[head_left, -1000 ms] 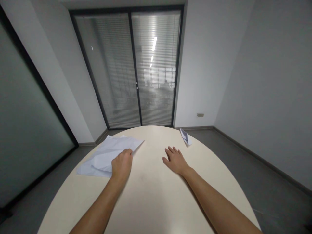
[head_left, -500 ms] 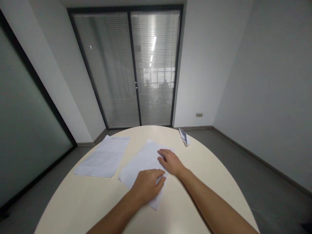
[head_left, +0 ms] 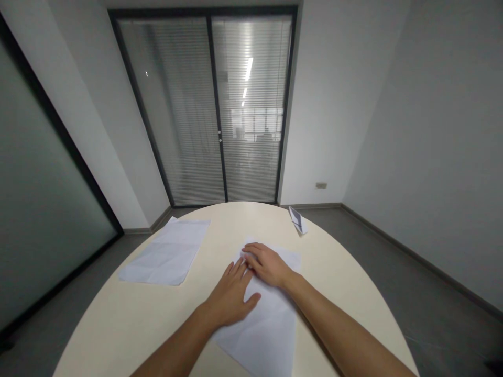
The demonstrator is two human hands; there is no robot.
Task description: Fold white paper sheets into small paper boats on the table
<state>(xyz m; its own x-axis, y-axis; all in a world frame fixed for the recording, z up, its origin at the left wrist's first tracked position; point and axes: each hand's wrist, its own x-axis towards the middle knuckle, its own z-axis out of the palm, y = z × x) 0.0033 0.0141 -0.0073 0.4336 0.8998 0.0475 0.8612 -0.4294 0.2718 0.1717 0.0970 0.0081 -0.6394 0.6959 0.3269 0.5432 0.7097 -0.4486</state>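
Looking down at a white sheet of paper (head_left: pixel 271 335) on a round cream tabletop (head_left: pixel 126 319), right in front of the body, lying askew and running off the bottom of the view. Got the left hand (head_left: pixel 231 298) palm-down over its left side, with fingers fanned a little and thumb stuck well out to the right. Not pinching anything, by the look of it. Got the right hand (head_left: pixel 267 264) palm-down on the upper part, with fingers fairly close together and slightly bent, reaching across to the left fingertips. Can't tell if touching or just overlapping from this angle, and can't rule out a light pinch under those right fingertips.

As for why: probably bearing down with both hands to keep such light stuff from sliding or lifting. Would guess at pressure being focused near the upper left edge, hence the fingertips so close together.

Also got some flat white paper (head_left: pixel 167 251) over on the left, well apart from both hands, plus a small folded piece of paper (head_left: pixel 298 221) near the far right rim. Likely parked out there to leave elbow room.

Now for looks: plain, thin, matte, a touch bluish in the dim light, with faint creases and soft rumples on the near half. Can't tell if single or doubled under the hands.
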